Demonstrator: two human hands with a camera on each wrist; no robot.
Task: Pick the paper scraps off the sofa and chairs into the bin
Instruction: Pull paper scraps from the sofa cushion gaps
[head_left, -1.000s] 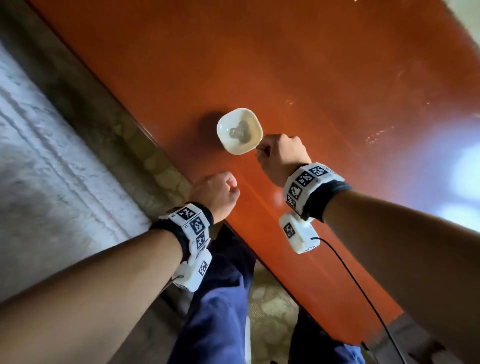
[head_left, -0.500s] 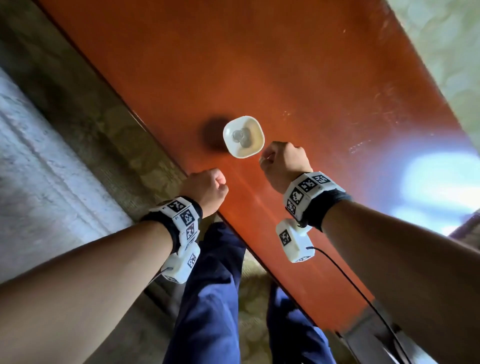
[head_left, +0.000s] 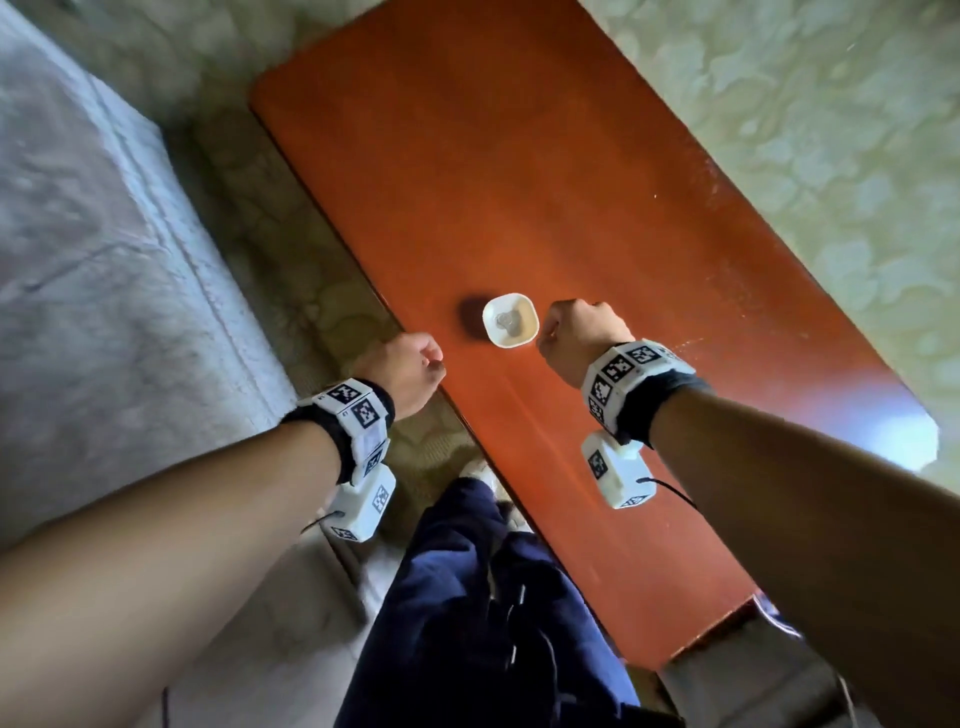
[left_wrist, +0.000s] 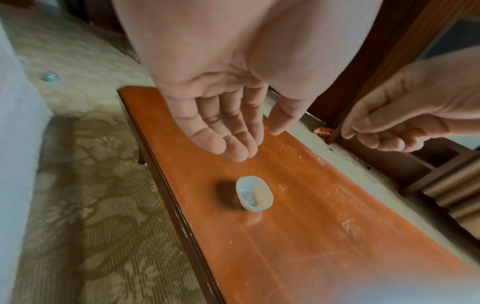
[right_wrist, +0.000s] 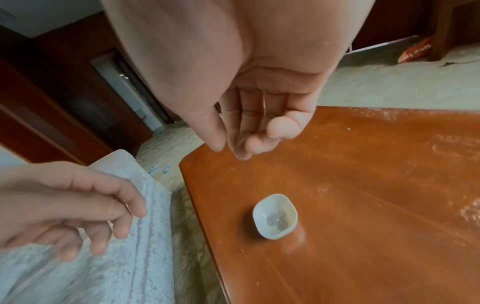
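No paper scrap and no bin show in any view. My left hand hangs over the near edge of the orange-brown table; in the left wrist view its fingers are relaxed and hold nothing. My right hand hovers just right of a small white dish; in the right wrist view its fingers are loosely curled, nothing between them. The sofa, under a pale grey-blue cover, lies at the left, with no scrap on the part that shows.
A patterned carpet surrounds the low table. An orange wrapper lies by a dark wooden furniture leg beyond the table. Small blue bits lie on the carpet near the sofa corner. My dark blue trousers stand between sofa and table.
The head view has pulled back and tilted, so the table's far end and more carpet show. Both hands keep their loose pose beside the dish.
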